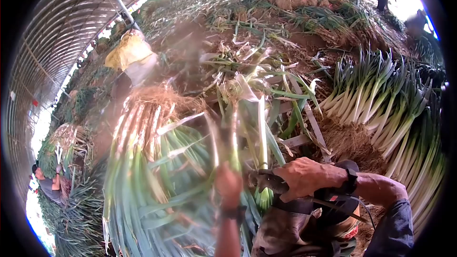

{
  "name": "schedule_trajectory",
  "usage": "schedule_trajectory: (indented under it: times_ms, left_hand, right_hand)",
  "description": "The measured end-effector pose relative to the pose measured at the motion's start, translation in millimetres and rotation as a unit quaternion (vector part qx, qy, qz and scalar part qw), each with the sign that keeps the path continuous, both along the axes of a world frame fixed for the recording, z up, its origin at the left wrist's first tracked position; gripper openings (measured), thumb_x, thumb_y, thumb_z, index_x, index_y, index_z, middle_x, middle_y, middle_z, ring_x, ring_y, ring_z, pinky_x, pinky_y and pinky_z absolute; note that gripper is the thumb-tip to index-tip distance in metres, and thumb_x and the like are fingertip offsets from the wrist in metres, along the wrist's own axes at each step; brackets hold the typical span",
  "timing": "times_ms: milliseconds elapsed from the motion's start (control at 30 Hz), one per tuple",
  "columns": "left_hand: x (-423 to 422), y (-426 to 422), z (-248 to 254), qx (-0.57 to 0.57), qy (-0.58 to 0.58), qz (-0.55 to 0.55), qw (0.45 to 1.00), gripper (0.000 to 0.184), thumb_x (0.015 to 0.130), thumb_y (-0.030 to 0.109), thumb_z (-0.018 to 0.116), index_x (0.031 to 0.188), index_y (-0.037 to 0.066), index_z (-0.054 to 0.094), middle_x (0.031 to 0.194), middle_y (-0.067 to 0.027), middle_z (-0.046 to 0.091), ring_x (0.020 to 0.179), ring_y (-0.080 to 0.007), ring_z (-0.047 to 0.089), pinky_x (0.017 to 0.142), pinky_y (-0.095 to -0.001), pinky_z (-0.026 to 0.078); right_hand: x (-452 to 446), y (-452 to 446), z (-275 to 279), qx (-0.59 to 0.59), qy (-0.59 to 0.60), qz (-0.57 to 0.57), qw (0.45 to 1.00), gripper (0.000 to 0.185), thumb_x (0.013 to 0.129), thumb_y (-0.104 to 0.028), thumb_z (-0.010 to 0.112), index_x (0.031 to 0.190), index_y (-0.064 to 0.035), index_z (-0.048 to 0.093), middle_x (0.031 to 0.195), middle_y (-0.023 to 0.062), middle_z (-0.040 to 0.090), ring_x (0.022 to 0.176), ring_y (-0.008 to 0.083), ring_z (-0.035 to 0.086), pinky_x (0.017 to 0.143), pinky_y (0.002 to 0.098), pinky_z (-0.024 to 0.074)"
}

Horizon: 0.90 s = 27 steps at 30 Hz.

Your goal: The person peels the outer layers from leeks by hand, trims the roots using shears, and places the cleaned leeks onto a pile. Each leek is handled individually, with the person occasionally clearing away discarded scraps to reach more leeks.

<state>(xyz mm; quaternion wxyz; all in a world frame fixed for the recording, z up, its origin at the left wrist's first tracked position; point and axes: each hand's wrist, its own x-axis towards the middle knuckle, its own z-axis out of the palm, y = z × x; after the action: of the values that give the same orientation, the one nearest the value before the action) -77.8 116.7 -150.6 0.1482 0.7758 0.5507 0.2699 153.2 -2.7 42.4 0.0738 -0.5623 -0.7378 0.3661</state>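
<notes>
Nearest, the right hand [309,178] is clamped on a dark tool [267,181], while the blurred left hand [228,185], apart but just beside it, looks closed around a leek [234,133] standing roots-up in front of the person, perhaps gripped low to leave its pale shank exposed. The leek bunch [154,176] at left has its roots pointing away; the paler leek row [390,119] at right has them nearer, probably aligned for neatness. Beyond are a yellow sack [127,50] and an arched roof [52,38]. No writing is legible.
</notes>
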Motion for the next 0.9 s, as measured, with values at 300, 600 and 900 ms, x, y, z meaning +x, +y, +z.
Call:
schedule_trajectory:
  times_ms: [300, 600, 900]
  left_hand:
    - [6, 41, -16, -0.056, 0.053, 0.003, 0.997, 0.024, 0.089, 0.013, 0.058, 0.112, 0.005, 0.059, 0.088, -0.0228, 0.070, 0.086, -0.0430, 0.068, 0.078, -0.0498, 0.053]
    - [11, 36, -19, 0.014, 0.029, -0.029, 0.999, 0.021, 0.086, 0.009, 0.056, 0.105, 0.007, 0.064, 0.108, -0.0203, 0.061, 0.099, -0.0386, 0.061, 0.086, -0.0469, 0.051]
    - [30, 34, -8, -0.099, 0.214, -0.009, 0.972, 0.028, 0.086, 0.018, 0.062, 0.111, 0.009, 0.070, 0.127, -0.0187, 0.050, 0.123, -0.0383, 0.045, 0.095, -0.0508, 0.045]
  right_hand:
    - [-11, 24, -26, -0.004, -0.034, 0.005, 0.999, 0.054, 0.072, -0.038, 0.072, 0.110, -0.0017, 0.059, 0.079, 0.0186, 0.067, 0.071, 0.0376, 0.066, 0.065, 0.0467, 0.0522]
    - [-11, 60, -43, 0.019, -0.084, -0.054, 0.995, 0.062, 0.072, -0.041, 0.072, 0.114, 0.0021, 0.057, 0.068, 0.0148, 0.063, 0.056, 0.0293, 0.060, 0.054, 0.0458, 0.0503]
    - [-1, 110, -82, 0.050, -0.112, -0.093, 0.988, 0.073, 0.072, -0.035, 0.071, 0.136, -0.0051, 0.050, 0.066, 0.0120, 0.063, 0.053, 0.0261, 0.061, 0.048, 0.0407, 0.0498]
